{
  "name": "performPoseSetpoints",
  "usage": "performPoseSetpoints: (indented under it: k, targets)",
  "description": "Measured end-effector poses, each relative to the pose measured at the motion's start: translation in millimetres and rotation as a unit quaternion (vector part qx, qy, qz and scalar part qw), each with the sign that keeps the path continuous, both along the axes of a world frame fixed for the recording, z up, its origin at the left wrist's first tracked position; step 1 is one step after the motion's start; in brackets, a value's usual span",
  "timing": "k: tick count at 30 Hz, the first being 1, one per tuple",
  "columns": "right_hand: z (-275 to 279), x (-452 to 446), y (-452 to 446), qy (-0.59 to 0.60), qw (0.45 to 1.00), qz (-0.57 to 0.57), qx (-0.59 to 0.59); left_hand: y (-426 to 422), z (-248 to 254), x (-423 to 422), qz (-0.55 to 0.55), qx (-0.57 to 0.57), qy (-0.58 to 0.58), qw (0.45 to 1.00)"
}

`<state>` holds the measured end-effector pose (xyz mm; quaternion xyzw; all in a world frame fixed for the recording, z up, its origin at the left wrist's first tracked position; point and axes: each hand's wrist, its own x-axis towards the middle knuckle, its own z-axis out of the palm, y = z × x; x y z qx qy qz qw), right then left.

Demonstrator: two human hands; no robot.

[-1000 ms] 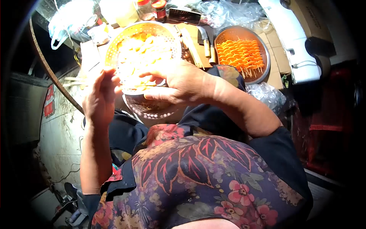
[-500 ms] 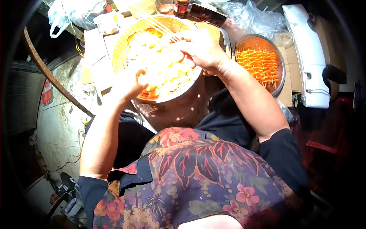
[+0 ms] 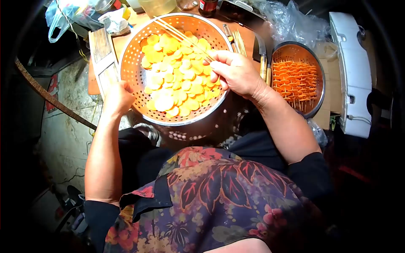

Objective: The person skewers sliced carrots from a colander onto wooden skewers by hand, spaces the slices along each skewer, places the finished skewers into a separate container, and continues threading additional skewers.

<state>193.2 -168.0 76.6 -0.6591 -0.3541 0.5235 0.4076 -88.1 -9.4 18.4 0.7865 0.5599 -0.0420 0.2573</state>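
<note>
- Orange slices [image 3: 187,78] sit inside the big bowl [image 3: 133,59].
- Right hand [image 3: 237,75], bowl's right side: fingers pinch thin sticks [image 3: 182,37].
- Left hand [image 3: 118,99], bowl's left side: can't tell its grip.

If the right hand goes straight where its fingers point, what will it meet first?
The right hand would probably meet the yellow-orange slices in the perforated bowl, though its height is unclear.
</note>
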Motion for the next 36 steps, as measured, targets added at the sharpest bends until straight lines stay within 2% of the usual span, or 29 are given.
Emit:
performPoseSetpoints:
  k: [2, 4, 6, 10, 12, 13, 14, 16, 18, 27, 31, 34, 36]
  targets:
    - [1.6, -2.9, -1.7, 0.017, 0.999, 0.038, 0.005, -0.3, -5.5, -5.8, 0.042, -0.062, -0.045, 0.996]
    - [-0.6, -5.6, -3.2, 0.015, 0.999, 0.040, 0.015, -7.3, -6.2, -9.9, 0.035, -0.058, -0.056, 0.996]
    - [-1.3, -8.0, -4.2, 0.030, 0.999, 0.030, 0.022, -17.1, -4.8, -12.3, 0.104, -0.136, -0.100, 0.980]
    - [-5.1, -13.9, -3.6, 0.025, 0.999, 0.046, 0.008, -52.4, 24.9, -0.8, 0.151, -0.301, -0.155, 0.929]
    - [-2.7, -17.6, -1.2, -0.003, 0.998, 0.057, -0.002, -54.7, 22.4, 0.5, 0.065, -0.285, -0.079, 0.953]
    - [-1.4, -19.5, 0.6, -0.004, 0.998, 0.059, -0.003, -61.9, 29.3, 8.9, 0.055, -0.246, -0.074, 0.965]
    - [-0.9, -20.9, 1.6, -0.006, 0.998, 0.061, -0.005, -63.4, 20.9, 10.1, 0.056, -0.248, -0.077, 0.964]
    - [-1.4, -21.1, 4.0, 0.002, 0.998, 0.058, -0.005, -62.9, -2.8, 16.4, -0.105, -0.125, -0.208, 0.964]
    - [-1.4, -21.7, 6.3, 0.011, 0.999, 0.053, -0.003, -64.1, 1.6, 36.5, -0.142, -0.114, -0.152, 0.972]
    - [-6.5, -19.1, 5.8, 0.029, 0.999, 0.045, -0.006, -76.3, -15.9, 75.6, -0.198, -0.087, -0.072, 0.974]
    - [-6.4, -15.4, 1.3, 0.035, 0.998, 0.048, -0.001, -72.1, -16.0, 77.7, -0.177, -0.113, -0.100, 0.973]
    - [-5.9, -16.8, 0.7, 0.034, 0.998, 0.050, -0.006, -71.7, -25.2, 75.4, -0.191, -0.035, -0.106, 0.975]
    - [-4.8, -18.0, 0.8, 0.035, 0.998, 0.049, -0.008, -69.2, -24.7, 78.7, -0.179, -0.074, -0.117, 0.974]
